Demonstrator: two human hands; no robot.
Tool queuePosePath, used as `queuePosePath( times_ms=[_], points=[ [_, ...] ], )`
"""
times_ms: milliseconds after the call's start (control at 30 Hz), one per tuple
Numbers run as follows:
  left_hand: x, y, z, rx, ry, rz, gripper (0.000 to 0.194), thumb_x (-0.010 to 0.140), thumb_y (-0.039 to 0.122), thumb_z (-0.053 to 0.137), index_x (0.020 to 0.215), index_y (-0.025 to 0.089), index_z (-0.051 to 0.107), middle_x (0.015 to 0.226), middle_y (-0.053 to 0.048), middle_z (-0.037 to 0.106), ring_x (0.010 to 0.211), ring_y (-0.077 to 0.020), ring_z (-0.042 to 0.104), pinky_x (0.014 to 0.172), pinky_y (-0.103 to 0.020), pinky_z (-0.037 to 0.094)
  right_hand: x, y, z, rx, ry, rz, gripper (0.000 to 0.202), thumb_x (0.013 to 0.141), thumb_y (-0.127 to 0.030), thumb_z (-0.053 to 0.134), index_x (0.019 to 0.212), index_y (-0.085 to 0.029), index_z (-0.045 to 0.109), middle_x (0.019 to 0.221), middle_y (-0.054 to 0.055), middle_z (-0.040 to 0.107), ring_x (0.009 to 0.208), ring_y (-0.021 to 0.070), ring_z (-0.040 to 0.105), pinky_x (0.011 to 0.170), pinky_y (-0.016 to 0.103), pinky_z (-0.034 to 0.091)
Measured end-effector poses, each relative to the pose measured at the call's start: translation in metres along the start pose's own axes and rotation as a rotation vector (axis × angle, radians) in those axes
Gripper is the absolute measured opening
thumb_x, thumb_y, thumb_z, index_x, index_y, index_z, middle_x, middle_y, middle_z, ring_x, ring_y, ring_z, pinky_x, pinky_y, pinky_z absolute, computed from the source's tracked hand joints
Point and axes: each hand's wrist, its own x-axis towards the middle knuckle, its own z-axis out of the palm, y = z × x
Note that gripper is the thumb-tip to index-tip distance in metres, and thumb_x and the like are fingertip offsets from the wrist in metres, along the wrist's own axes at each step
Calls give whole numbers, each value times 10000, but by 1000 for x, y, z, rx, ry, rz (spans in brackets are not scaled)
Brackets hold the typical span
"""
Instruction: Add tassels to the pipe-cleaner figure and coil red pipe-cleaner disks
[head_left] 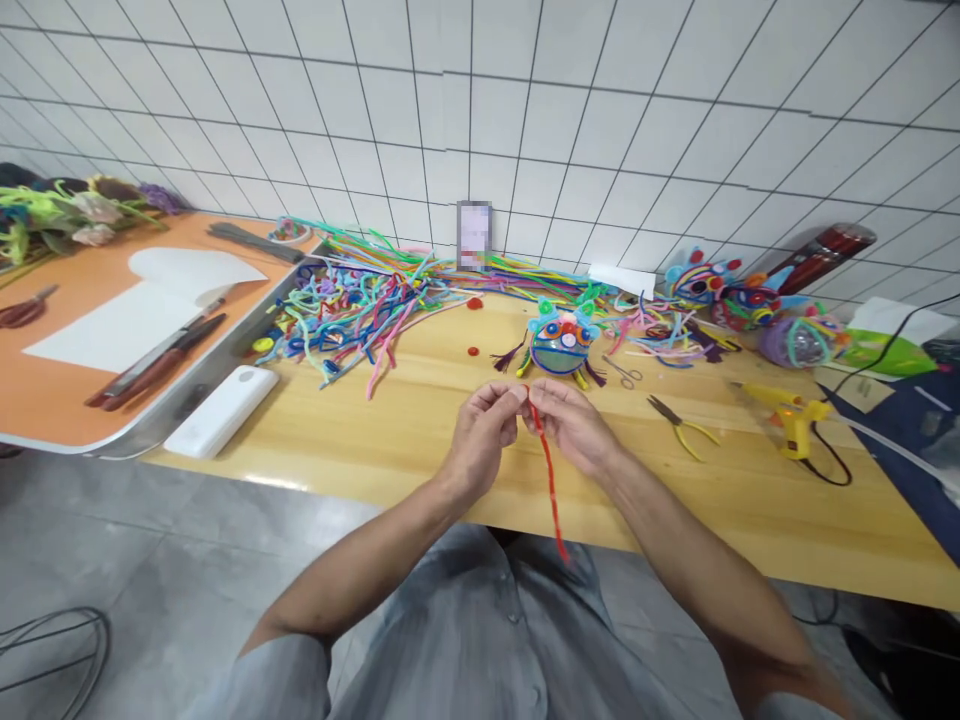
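Note:
A red pipe cleaner (pixel 551 480) hangs down from between my two hands, its lower end over the table's front edge. My left hand (pixel 487 420) pinches its upper end with thumb and finger. Right beside it, my right hand (pixel 570 420) is closed on the same pipe cleaner, fingertips almost meeting the left ones. Just beyond my hands stands a colourful animal-face ornament (pixel 562 345) with blue ears, round eyes and purple tassels. Two small red coils, the nearer red coil (pixel 473 351) and the farther red coil (pixel 475 303), lie left of it.
A heap of pipe cleaners (pixel 352 310) covers the back left. To the right lie small scissors (pixel 626 374), yellow-handled pliers (pixel 682 428) and a yellow glue gun (pixel 795 420). Finished ornaments (pixel 750 300) stand behind. A white power bank (pixel 221 410) sits by the orange tray (pixel 45 410). A phone (pixel 474 236) leans on the wall.

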Motion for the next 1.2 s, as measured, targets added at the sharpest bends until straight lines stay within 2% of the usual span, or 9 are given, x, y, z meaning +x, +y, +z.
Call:
queuePosePath(
  times_ms=[100, 200, 300, 433, 533, 733, 1000, 1100, 1200],
  points=[
    [-4, -9, 0, -2, 93, 60, 390, 721, 466, 905, 804, 160, 679, 565, 83, 452, 468, -27, 295, 478, -204, 213, -7, -2, -3, -306, 116, -241, 271, 839, -422, 818, 970, -226, 685, 846, -7, 704, 742, 139, 636, 712, 284, 518],
    [-1, -15, -2, 6, 113, 67, 387, 726, 487, 902, 824, 170, 702, 555, 86, 418, 484, -40, 296, 486, -212, 220, -9, -7, -7, -643, 158, -454, 76, 909, -289, 735, 938, -228, 700, 817, -1, 716, 745, 151, 656, 726, 299, 523],
    [5, -17, -8, 106, 66, 65, 374, 768, 508, 868, 876, 176, 732, 599, 67, 475, 510, -52, 323, 503, -221, 244, -7, -10, -15, -921, 170, -636, 77, 957, -199, 660, 903, -223, 711, 766, 4, 707, 714, 156, 657, 694, 298, 516],
    [16, -10, -21, 387, -52, 95, 341, 818, 482, 828, 945, 174, 758, 749, 15, 620, 570, -70, 391, 538, -237, 275, -4, -11, -24, -1176, 157, -829, 117, 988, -158, 626, 940, -210, 720, 854, 46, 747, 793, 186, 706, 730, 317, 543],
    [23, -5, -27, 544, -109, 106, 312, 841, 465, 804, 889, 163, 742, 722, 11, 612, 576, -80, 398, 548, -246, 270, -2, -10, -27, -1280, 143, -920, 131, 985, -137, 625, 921, -204, 718, 859, 61, 748, 803, 202, 712, 747, 334, 550],
    [28, -7, -31, 480, -42, 89, 340, 801, 478, 838, 802, 157, 727, 660, 27, 567, 575, -78, 392, 542, -241, 272, 4, -3, -26, -1240, 118, -920, 136, 977, -115, 641, 986, -221, 725, 863, 45, 752, 806, 196, 701, 748, 335, 540],
    [31, -33, -9, 41, 157, -8, 437, 676, 508, 926, 787, 158, 688, 664, 46, 556, 505, -36, 317, 481, -216, 218, 13, 19, -20, -984, 277, -761, 104, 964, -156, 675, 896, -225, 711, 770, 7, 710, 710, 162, 646, 647, 305, 497],
    [33, -37, -6, 29, 153, -41, 453, 686, 540, 917, 788, 161, 691, 602, 64, 487, 492, -42, 316, 484, -220, 224, 16, 18, -25, -981, 287, -750, 107, 961, -157, 680, 891, -227, 717, 773, 7, 726, 698, 157, 649, 644, 305, 498],
    [36, -28, -16, 193, 62, -75, 448, 802, 601, 814, 824, 162, 730, 559, 60, 453, 500, -62, 342, 502, -234, 239, 16, 15, -35, -1026, 260, -765, 101, 976, -177, 679, 898, -226, 720, 776, 16, 733, 695, 160, 656, 647, 308, 504]
  ],
)
